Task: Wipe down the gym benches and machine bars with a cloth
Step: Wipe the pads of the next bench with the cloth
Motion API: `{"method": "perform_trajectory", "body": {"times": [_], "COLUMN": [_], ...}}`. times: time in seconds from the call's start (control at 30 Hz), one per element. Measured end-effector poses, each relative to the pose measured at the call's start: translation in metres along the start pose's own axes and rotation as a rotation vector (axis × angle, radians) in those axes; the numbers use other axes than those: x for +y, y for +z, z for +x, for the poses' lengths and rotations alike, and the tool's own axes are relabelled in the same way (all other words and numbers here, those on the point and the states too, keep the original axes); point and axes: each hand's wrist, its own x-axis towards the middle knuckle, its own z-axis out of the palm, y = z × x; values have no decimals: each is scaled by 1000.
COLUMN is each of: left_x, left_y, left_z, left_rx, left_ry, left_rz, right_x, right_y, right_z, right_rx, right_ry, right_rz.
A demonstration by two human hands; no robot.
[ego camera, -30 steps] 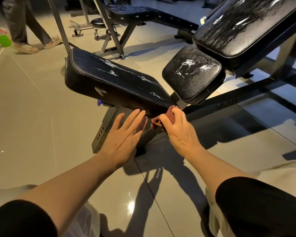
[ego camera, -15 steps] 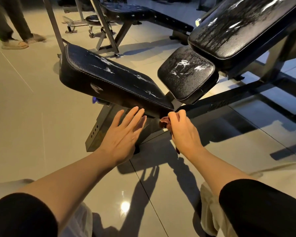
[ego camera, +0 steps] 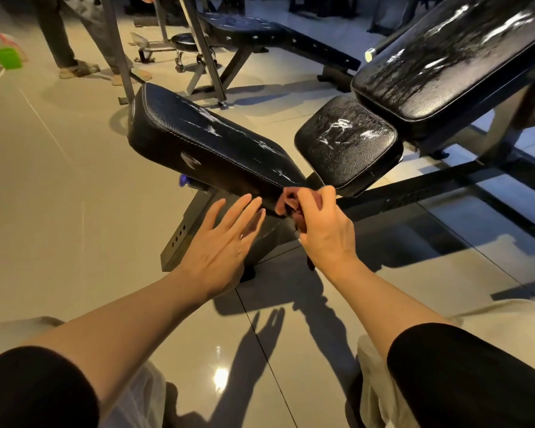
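Note:
A black padded arm rest (ego camera: 204, 149) slopes down toward me, streaked with wet marks. My right hand (ego camera: 325, 230) grips a small reddish-brown cloth (ego camera: 286, 200) against the pad's lower near corner. My left hand (ego camera: 220, 245) is held flat with straight fingers just below the pad's near edge, in front of the grey metal post (ego camera: 195, 227). To the right are a small black seat pad (ego camera: 346, 143) and a long inclined back pad (ego camera: 451, 57), both with wet streaks. A dark frame bar (ego camera: 414, 193) runs under the seat to the right.
Another black bench (ego camera: 260, 29) and a metal rack upright (ego camera: 118, 54) stand behind. A person's legs and sandals (ego camera: 74, 66) are at the back left near a green object (ego camera: 7, 57). Glossy tiled floor (ego camera: 44, 196) spreads to the left.
My right hand has turned and shifted the cloth slightly along the pad's lower corner. The left hand stays flat under the pad. The view has drifted a little.

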Motion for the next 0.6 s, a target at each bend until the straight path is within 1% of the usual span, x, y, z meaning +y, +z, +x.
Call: {"method": "perform_trajectory", "body": {"times": [0.07,0.13,0.2,0.27,0.3,0.37,0.43,0.5,0.53,0.6], "left_x": [0,1,1,0,-1,-6,-12,-18,-21,-25], "left_y": [-1,-3,-5,-6,-6,-5,-4,-4,-6,-8], "left_z": [1,1,2,1,0,-4,-9,-14,-16,-19], "left_rx": [13,9,-27,-48,-48,-29,1,70,99,135], "left_ry": [3,-18,-31,-39,-44,-52,-49,-49,-66,-111], "left_rz": [-9,-15,4,13,12,5,-4,5,9,3], "right_x": [-8,-7,2,12,13,0,-17,-37,-46,-59], "right_y": [3,7,9,13,13,6,4,0,-2,-4], "right_z": [5,4,-4,-13,-14,-8,6,21,28,37], "right_rx": [32,-11,-138,-277,-280,-165,48,191,213,171], "right_ry": [-135,-164,-130,-37,-5,-49,-143,-219,-238,-245], "right_rz": [-53,-120,-185,-219,-205,-140,-81,-44,-36,-37]}}
